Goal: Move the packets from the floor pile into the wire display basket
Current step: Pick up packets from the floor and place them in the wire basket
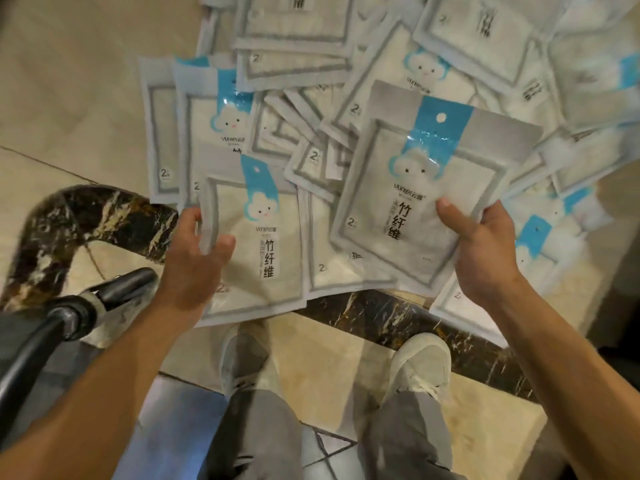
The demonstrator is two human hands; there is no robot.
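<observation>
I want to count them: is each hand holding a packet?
Yes, the left hand grips one packet and the right hand another packet.

Two packets held above a floor pile, feet below

The left hand [194,258] is gripping one packet [256,244] at its left edge; the right hand [485,251] is gripping another packet [426,188] at its lower right corner, to the right of the first. The pile [346,81] is lying beyond and beneath both. Two shoes [420,362] are standing nearer the camera, a dark tube [41,341] at far left.
</observation>
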